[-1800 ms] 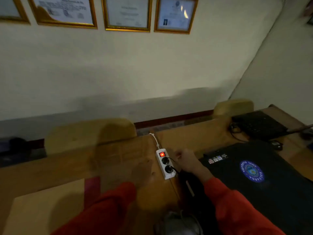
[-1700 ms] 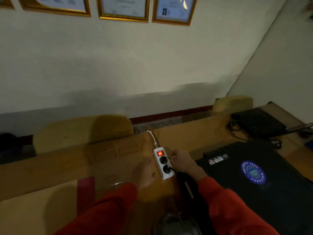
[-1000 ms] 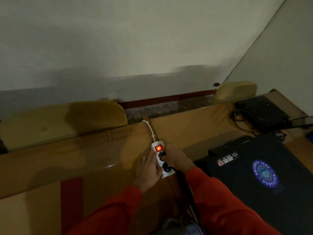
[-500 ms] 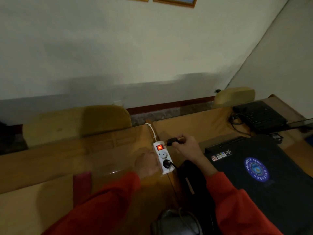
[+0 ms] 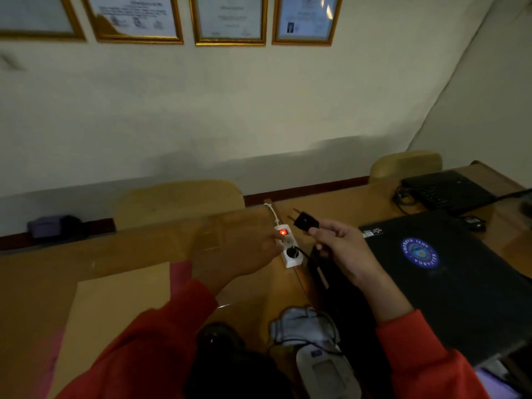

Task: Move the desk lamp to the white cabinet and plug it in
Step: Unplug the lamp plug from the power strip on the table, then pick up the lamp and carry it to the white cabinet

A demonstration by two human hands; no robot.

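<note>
The right hand (image 5: 342,251) pinches a black plug (image 5: 305,223) with 2 bare metal pins, held clear above the wooden desk (image 5: 129,254) just beside the white power strip (image 5: 288,246). The left hand (image 5: 241,246) is blurred, its fingers resting on the strip beside the lit red switch (image 5: 283,232); 1 other black plug occupies the near socket.

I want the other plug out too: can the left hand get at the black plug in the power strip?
Probably yes: the left hand already rests on the power strip, beside the seated black plug, with nothing between them.
</note>
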